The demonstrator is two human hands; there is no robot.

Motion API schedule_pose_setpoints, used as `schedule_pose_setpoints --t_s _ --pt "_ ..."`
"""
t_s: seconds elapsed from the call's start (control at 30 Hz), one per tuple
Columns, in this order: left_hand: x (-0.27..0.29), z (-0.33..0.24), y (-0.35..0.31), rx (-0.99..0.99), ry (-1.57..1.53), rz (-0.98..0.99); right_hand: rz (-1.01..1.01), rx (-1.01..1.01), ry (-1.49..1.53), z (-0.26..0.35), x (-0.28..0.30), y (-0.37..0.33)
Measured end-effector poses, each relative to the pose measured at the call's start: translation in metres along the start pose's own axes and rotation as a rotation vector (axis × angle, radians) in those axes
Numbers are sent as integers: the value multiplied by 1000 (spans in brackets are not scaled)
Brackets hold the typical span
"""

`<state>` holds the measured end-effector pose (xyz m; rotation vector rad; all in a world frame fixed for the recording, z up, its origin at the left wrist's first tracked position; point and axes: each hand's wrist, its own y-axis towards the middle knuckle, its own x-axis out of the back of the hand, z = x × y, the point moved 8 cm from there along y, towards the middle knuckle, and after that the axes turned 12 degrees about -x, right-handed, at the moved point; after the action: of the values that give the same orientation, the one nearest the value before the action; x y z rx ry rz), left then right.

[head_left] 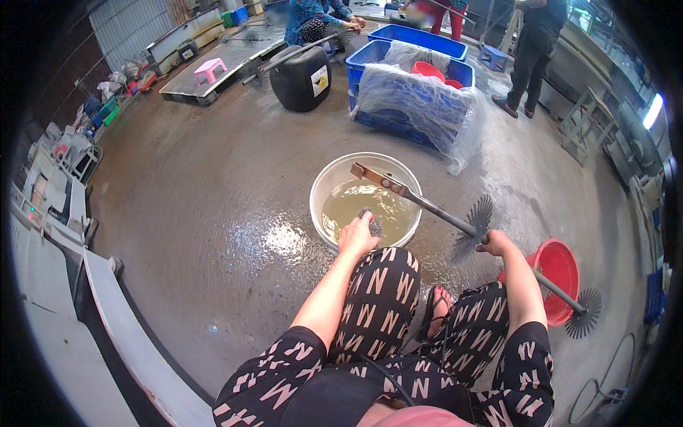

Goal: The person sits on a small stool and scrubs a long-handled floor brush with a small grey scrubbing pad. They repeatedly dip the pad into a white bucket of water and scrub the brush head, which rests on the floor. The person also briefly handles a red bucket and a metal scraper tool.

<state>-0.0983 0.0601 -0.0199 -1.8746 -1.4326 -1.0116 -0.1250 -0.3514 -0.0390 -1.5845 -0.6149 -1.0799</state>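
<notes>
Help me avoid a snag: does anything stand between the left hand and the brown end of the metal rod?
Nothing visible does, apart from the dark rough pad in the left hand itself. Beyond it, only open space above the white bucket and its water leads to the brown end.

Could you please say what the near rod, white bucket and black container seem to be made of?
Near rod: probably metal; dull grey bar with a brownish, rust-like end. White bucket: likely plastic; smooth, pale wall and rounded rim. Black container: likely plastic, judging by rounded corners and dull sheen.
</notes>
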Motion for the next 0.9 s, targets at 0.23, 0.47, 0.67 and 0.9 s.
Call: schedule_pose_setpoints --t_s 0.23,0.47,0.67,0.9 --pt "3 -5 -2 -9 -14 -5 8 -48 17 -7 -1 2" --pt "3 -1 -2 -14 -16 -23 -4 -25 16 -2 -1 4" --pt "1 -7 2 4 -19 0 -15 -39 -14 -12 0 2" --pt "4 -1 0 -33 12 -16 -196 -246 56 -7 39 -35"
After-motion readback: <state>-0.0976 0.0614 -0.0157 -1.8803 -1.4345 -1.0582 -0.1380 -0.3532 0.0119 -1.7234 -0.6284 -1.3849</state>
